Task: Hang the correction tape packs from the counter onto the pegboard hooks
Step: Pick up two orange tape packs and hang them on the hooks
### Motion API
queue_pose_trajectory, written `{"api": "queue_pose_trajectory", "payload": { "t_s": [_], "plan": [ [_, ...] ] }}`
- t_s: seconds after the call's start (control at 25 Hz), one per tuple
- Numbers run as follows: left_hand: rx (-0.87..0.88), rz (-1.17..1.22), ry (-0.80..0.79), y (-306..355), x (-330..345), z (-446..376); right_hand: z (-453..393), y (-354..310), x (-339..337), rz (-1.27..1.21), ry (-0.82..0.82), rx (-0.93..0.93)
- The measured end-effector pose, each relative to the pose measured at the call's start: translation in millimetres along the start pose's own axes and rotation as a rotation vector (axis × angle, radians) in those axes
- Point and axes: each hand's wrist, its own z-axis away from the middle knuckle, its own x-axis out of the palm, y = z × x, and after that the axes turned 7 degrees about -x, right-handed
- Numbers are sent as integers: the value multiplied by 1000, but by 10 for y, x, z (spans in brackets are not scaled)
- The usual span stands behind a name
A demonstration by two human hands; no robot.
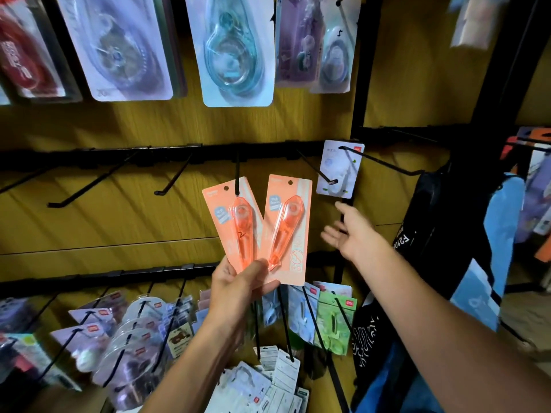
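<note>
My left hand [238, 286] grips two orange correction tape packs by their lower ends, fanned apart in front of the pegboard. The left orange pack [231, 222] tilts left, and a black hook [237, 171] crosses its top near the hang hole. The right orange pack [287, 228] stands nearly upright beside it. My right hand [348, 231] is held out to the right with relaxed fingers, holding nothing, just below a white correction tape pack [340, 169] hanging on a hook at the board's right edge.
Several bare black hooks [98, 180] stick out along the middle rail. The top row holds larger blister packs [235, 52]. The bottom row [143, 332] is crowded with hanging packs, and loose white packs [262, 386] lie below. Dark bags [441, 234] hang at the right.
</note>
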Motion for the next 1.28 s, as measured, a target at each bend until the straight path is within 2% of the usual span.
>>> {"api": "queue_pose_trajectory", "payload": {
  "t_s": [0.16,0.24,0.44,0.56,0.72,0.96,1.28],
  "plan": [
    [-12,2,9,-55,22,222,785,307,-148,83,-423,-27],
    [-21,-16,2,-83,23,347,1105,377,-250,153,-532,-125],
    [-33,40,38,-98,-84,614,1503,407,-557,197,-465,-319],
    [-36,-19,90,-55,-180,700,1690,292,-718,231,-490,-480],
    [-23,-44,114,11,-236,752,1773,127,-690,217,-504,-554],
    [-10,-64,68,23,-342,782,1758,106,-622,172,-410,-504],
    [0,-100,15,57,-414,640,1150,44,-192,292,-109,-251]
  ]
}}
